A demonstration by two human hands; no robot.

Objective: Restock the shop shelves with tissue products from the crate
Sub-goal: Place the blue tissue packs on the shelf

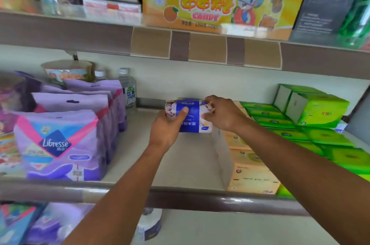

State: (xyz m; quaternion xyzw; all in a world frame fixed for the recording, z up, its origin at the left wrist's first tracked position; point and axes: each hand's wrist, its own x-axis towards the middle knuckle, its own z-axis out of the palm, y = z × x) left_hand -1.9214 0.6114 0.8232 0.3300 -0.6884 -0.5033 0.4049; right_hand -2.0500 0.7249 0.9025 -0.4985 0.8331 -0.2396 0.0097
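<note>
both hands, left hand (167,128) and right hand (221,113), gripping tissue pack (192,118) over bare shelf (180,164) gap

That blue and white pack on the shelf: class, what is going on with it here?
A person is restocking a shop shelf. Both hands, left hand and right hand, grip a blue and white tissue pack at the back of the middle shelf, in the gap between the purple Libresse packs and the orange tissue boxes. Whether it rests on the shelf is unclear.

Bright even light, soft shadows, edges blurred and bowed by the wide lens, centre sharper
</note>
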